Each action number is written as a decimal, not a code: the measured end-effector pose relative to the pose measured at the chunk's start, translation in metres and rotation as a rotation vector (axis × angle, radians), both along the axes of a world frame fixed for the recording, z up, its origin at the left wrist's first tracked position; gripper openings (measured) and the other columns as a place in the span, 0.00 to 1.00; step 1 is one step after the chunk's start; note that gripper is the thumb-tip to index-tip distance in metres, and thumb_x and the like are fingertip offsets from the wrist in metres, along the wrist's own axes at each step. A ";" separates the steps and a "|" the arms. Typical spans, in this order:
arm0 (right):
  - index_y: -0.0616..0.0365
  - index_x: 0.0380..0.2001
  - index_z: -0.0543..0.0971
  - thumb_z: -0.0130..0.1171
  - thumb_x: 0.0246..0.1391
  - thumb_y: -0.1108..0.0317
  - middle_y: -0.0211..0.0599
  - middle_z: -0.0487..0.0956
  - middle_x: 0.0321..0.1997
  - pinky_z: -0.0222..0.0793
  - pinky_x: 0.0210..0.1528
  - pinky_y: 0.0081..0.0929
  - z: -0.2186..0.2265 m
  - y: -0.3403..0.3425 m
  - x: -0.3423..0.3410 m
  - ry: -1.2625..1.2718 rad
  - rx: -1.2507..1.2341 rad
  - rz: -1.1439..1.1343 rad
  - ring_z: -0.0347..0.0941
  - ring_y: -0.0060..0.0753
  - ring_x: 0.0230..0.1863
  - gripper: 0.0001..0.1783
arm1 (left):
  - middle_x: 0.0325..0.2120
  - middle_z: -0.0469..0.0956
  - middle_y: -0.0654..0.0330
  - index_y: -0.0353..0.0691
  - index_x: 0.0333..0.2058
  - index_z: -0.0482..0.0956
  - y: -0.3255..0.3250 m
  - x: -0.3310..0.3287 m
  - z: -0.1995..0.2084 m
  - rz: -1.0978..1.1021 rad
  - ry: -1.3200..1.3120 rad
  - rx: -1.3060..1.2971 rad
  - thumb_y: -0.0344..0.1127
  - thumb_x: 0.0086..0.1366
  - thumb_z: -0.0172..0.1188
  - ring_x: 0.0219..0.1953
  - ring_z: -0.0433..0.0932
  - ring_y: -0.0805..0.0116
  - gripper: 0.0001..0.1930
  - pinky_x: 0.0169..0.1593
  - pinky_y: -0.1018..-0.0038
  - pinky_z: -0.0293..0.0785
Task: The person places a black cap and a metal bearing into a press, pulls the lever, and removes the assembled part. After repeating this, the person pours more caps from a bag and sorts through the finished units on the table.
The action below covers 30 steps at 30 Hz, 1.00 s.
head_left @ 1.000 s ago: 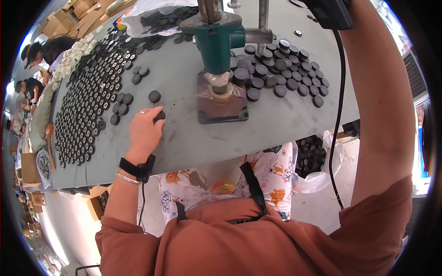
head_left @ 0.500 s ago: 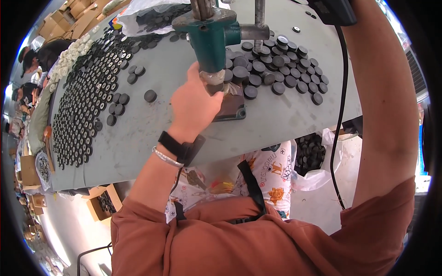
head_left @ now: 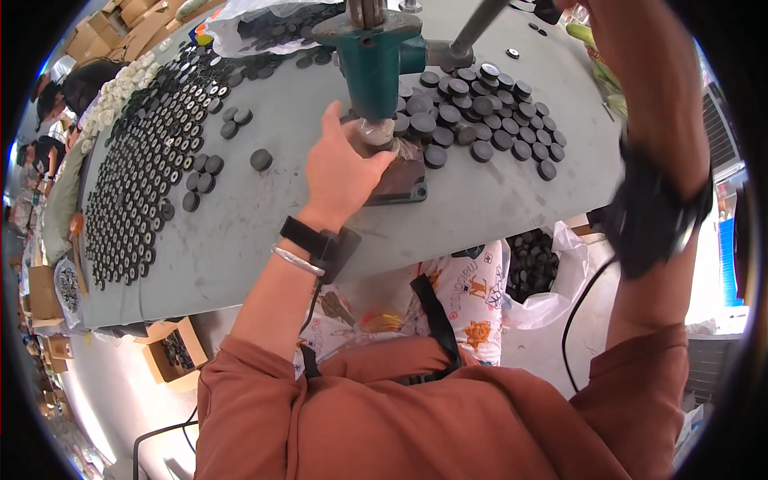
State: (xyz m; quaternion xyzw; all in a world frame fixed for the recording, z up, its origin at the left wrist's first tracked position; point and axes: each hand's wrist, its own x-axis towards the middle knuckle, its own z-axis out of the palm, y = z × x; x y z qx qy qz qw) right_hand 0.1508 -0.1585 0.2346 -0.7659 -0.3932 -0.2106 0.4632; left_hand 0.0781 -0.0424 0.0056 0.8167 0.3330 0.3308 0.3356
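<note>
A: Hand states?
B: Left hand [head_left: 342, 170]: thumb and index spread apart beside the green press [head_left: 370, 72], nothing visibly pinched. Right hand [head_left: 571, 4]: cropped by the upper edge; grasp cannot be told.
A: Discs?
B: Lone black disc [head_left: 261, 160] on the grey table [head_left: 232, 240], left of that hand; disc pile [head_left: 482, 106] right of the press.
A: Handling?
B: Estimate: light, stiff, slightly slippery. Pinch the rim, thumb opposing index.

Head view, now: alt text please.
A person's left hand curves beside the tip of a green press on a grey table, right arm stretched toward the top edge. Black discs lie right of the press; pale-centred discs crowd the table's left.
</note>
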 end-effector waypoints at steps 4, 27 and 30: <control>0.64 0.33 0.71 0.55 0.46 0.78 0.33 0.72 0.25 0.56 0.24 0.11 -0.073 -0.056 0.012 -0.201 0.067 0.382 0.63 0.17 0.21 0.08 | 0.43 0.78 0.52 0.33 0.54 0.64 0.019 -0.034 -0.009 0.091 0.062 0.095 0.37 0.46 0.70 0.40 0.79 0.59 0.37 0.46 0.70 0.72; 0.61 0.32 0.66 0.47 0.51 0.79 0.44 0.74 0.34 0.58 0.25 0.13 -0.082 -0.071 0.003 0.013 -0.026 0.569 0.60 0.13 0.21 0.04 | 0.35 0.80 0.54 0.26 0.55 0.61 0.013 -0.034 -0.003 -0.030 0.025 -0.076 0.34 0.44 0.69 0.36 0.78 0.66 0.40 0.41 0.73 0.74; 0.64 0.27 0.72 0.48 0.55 0.70 0.34 0.75 0.27 0.54 0.21 0.14 -0.051 -0.058 0.012 0.008 -0.049 0.487 0.57 0.13 0.17 0.09 | 0.35 0.80 0.52 0.27 0.56 0.60 0.005 -0.018 -0.002 0.026 0.001 -0.012 0.35 0.43 0.70 0.36 0.79 0.65 0.42 0.41 0.73 0.74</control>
